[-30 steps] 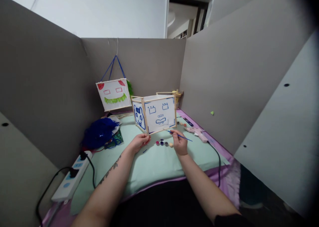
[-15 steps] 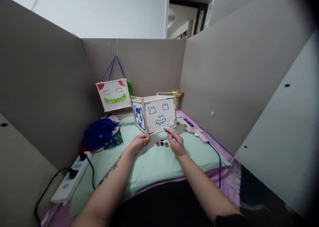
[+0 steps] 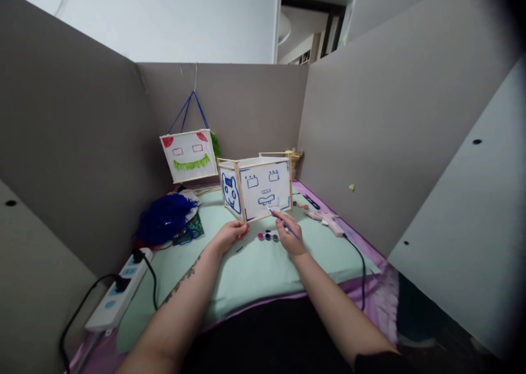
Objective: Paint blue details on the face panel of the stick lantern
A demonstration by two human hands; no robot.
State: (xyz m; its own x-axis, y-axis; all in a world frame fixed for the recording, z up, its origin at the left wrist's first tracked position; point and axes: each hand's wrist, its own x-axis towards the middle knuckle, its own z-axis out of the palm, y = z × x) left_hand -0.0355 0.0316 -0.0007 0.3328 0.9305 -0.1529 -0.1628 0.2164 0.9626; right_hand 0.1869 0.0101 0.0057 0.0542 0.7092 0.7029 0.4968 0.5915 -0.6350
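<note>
Pale green sheeting [image 3: 263, 275] covers the work surface, with purple cloth [image 3: 365, 292] showing around its edges. At the near left sits a white power strip [image 3: 119, 294], set off to the side, probably so its leads stay clear of the forearms. The left hand [image 3: 232, 235] pinches the bottom corner of a wood-framed paper box [image 3: 265, 190], likely to steady the panel. The right hand [image 3: 291, 236] grips a slim blue brush [image 3: 284, 224] like a pen, its tip at the painted mouth (whether it touches, I cannot tell). Small paint pots [image 3: 268, 237] stand between the hands, seemingly for a short reach. Blue yarn [image 3: 164, 218] is heaped to the left; a pink glue gun [image 3: 329, 220] lies right, its cable outside the right arm, so neither blocks the work. Farther back, a finished-looking box [image 3: 189, 168] hangs by blue cords [image 3: 201, 111] before a grey partition [image 3: 246, 100].
</note>
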